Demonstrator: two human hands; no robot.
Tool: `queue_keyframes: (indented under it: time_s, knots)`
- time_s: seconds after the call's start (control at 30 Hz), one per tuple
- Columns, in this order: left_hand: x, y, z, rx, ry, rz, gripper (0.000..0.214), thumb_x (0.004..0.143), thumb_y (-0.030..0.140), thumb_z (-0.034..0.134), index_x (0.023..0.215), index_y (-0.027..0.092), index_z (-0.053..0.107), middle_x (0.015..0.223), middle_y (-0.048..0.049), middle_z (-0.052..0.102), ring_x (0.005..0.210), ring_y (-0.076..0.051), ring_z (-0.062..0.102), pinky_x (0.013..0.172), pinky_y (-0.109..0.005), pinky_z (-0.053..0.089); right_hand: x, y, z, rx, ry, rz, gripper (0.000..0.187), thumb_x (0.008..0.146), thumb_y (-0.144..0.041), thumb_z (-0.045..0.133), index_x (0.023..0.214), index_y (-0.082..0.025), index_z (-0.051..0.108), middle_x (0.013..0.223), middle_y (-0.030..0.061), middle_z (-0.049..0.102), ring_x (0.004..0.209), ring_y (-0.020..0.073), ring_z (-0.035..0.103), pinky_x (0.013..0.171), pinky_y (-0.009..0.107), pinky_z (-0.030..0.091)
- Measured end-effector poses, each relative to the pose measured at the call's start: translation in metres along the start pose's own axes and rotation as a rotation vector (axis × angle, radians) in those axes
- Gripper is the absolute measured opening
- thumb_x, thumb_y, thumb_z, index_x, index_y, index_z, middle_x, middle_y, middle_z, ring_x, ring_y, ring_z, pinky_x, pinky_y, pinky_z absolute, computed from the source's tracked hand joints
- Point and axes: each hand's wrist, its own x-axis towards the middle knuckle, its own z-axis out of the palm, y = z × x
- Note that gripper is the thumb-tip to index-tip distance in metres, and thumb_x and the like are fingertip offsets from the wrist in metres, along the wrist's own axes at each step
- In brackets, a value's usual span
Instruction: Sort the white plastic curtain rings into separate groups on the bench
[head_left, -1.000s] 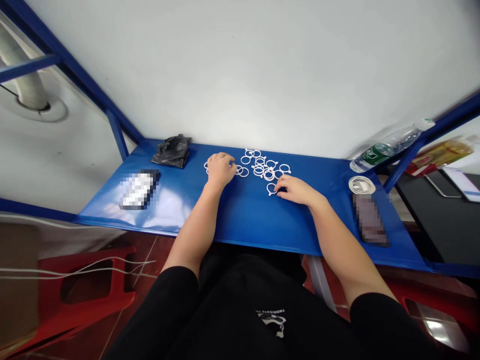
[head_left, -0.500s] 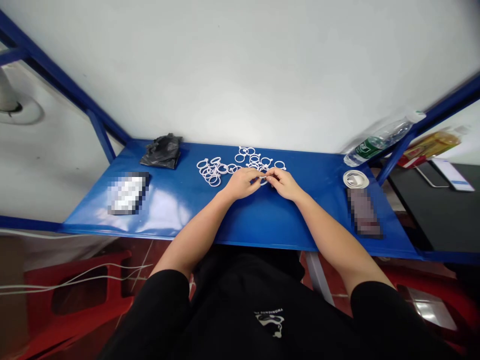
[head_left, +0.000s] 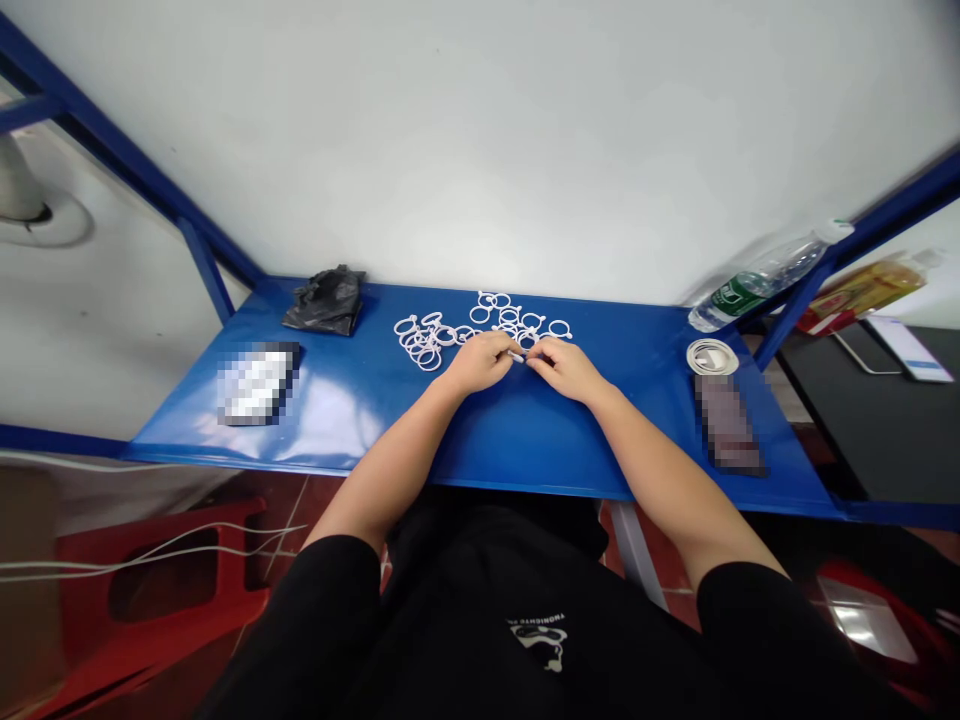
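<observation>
My left hand (head_left: 480, 363) is closed in a pinch on a white curtain ring (head_left: 516, 356); only a short stretch of it shows at the fingertips. Just right of it, my right hand (head_left: 566, 368) has thumb and forefinger drawn together close to the ring; what they hold, if anything, is too small to make out. Behind both hands lie several loose white curtain rings (head_left: 560, 329) with small eyelets. A tangled heap of the same rings (head_left: 428, 358) lies to the left of my left hand. Everything rests on a blue tabletop (head_left: 525, 440).
A crumpled black plastic bag (head_left: 326, 302) and a blurred-out flat item (head_left: 259, 385) lie on the left. At right are a clear water bottle (head_left: 739, 295) leaning back, a white tape roll (head_left: 711, 357) and a blurred dark item (head_left: 727, 422). A pale wall (head_left: 480, 150) stands behind.
My fingertips have drawn slightly apart. The white curtain ring, earlier between both hands, now shows at my left fingertips. The rings on the table look unmoved.
</observation>
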Motion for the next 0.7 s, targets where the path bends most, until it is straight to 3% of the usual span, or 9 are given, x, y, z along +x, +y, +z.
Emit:
queue_keyframes:
  time_s: [0.07, 0.17, 0.23, 0.33, 0.5, 0.6, 0.7]
  knots:
    - [0.0, -0.007, -0.012, 0.101, 0.05, -0.022, 0.032, 0.086, 0.008, 0.054, 0.102, 0.021, 0.078, 0.101, -0.0067, 0.079, 0.098, -0.022, 0.073, 0.093, -0.037, 0.056, 0.0, 0.009, -0.009, -0.071, 0.092, 0.031, 0.016, 0.101, -0.028, 0.057, 0.102, -0.023, 0.072, 0.104, 0.008, 0.075, 0.095, 0.0245, 0.068, 0.087, 0.037, 0.052]
    - [-0.002, -0.023, -0.034, 0.265, 0.21, -0.169, 0.031, 0.089, 0.01, 0.054, 0.106, 0.021, 0.078, 0.104, -0.0088, 0.078, 0.102, -0.026, 0.071, 0.097, -0.043, 0.054, -0.002, 0.028, -0.023, -0.156, 0.223, 0.112, 0.028, 0.1, -0.019, 0.051, 0.114, -0.022, 0.075, 0.118, 0.0116, 0.073, 0.109, 0.0279, 0.069, 0.093, 0.041, 0.054]
    - [-0.005, -0.035, -0.048, 0.359, 0.299, -0.269, 0.035, 0.09, 0.008, 0.05, 0.105, 0.022, 0.079, 0.113, -0.01, 0.078, 0.106, -0.028, 0.069, 0.098, -0.045, 0.052, -0.003, 0.04, -0.028, -0.207, 0.217, 0.194, 0.04, 0.095, -0.012, 0.05, 0.124, -0.022, 0.075, 0.131, 0.0126, 0.069, 0.108, 0.0281, 0.069, 0.091, 0.042, 0.056]
    - [-0.013, -0.052, -0.06, 0.446, 0.305, -0.399, 0.033, 0.088, 0.007, 0.053, 0.099, 0.021, 0.08, 0.117, -0.0128, 0.078, 0.105, -0.031, 0.067, 0.094, -0.05, 0.05, -0.005, 0.053, -0.028, -0.304, 0.134, 0.282, 0.049, 0.089, -0.008, 0.053, 0.131, -0.023, 0.075, 0.139, 0.0126, 0.066, 0.111, 0.0298, 0.069, 0.088, 0.042, 0.057]
    - [-0.018, -0.059, -0.056, 0.433, 0.284, -0.554, 0.012, 0.084, 0.02, 0.067, 0.078, 0.022, 0.078, 0.095, -0.0131, 0.076, 0.099, -0.035, 0.066, 0.093, -0.056, 0.045, -0.005, 0.059, -0.021, -0.395, 0.073, 0.272, 0.027, 0.094, -0.021, 0.062, 0.115, -0.024, 0.079, 0.114, 0.0116, 0.073, 0.101, 0.0291, 0.069, 0.079, 0.038, 0.055]
    - [-0.013, -0.047, -0.047, 0.448, 0.337, -0.543, 0.011, 0.087, 0.025, 0.067, 0.082, 0.023, 0.078, 0.102, -0.013, 0.076, 0.103, -0.036, 0.065, 0.095, -0.055, 0.044, -0.003, 0.055, -0.021, -0.383, 0.087, 0.265, 0.016, 0.094, -0.027, 0.067, 0.104, -0.024, 0.078, 0.104, 0.0108, 0.072, 0.092, 0.0273, 0.067, 0.073, 0.036, 0.053]
    - [-0.006, -0.029, -0.035, 0.44, 0.352, -0.449, 0.012, 0.091, 0.027, 0.068, 0.094, 0.024, 0.079, 0.112, -0.0117, 0.076, 0.106, -0.034, 0.064, 0.098, -0.052, 0.044, -0.001, 0.047, -0.022, -0.305, 0.183, 0.289, 0.016, 0.093, -0.029, 0.064, 0.104, -0.021, 0.074, 0.112, 0.0126, 0.07, 0.09, 0.0268, 0.066, 0.075, 0.037, 0.052]
